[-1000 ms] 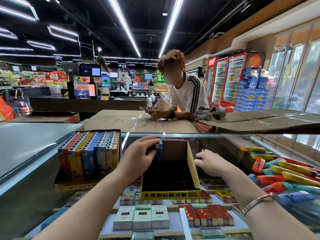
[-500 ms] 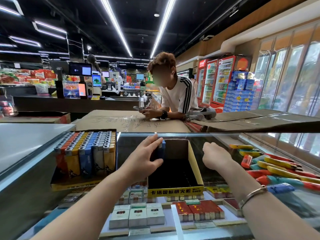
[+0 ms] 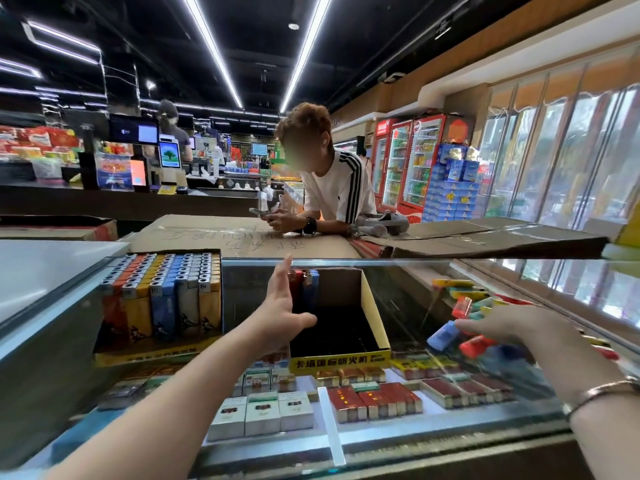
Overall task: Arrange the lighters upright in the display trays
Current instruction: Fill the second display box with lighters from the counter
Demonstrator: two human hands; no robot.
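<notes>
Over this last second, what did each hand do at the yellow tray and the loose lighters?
The left hand let go of the upright lighters in the yellow cardboard tray and opened flat beside them. The right hand moved right, over the loose coloured lighters. The full tray of lighters stayed put.

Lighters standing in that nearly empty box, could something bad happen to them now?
Maybe. The two upright lighters stand at the back left corner of the yellow tray with nothing beside them on the right, so they could tip over if the open left hand bumps them. The right hand reaches into the loose lighter pile; it might nudge some across the glass counter.
</notes>
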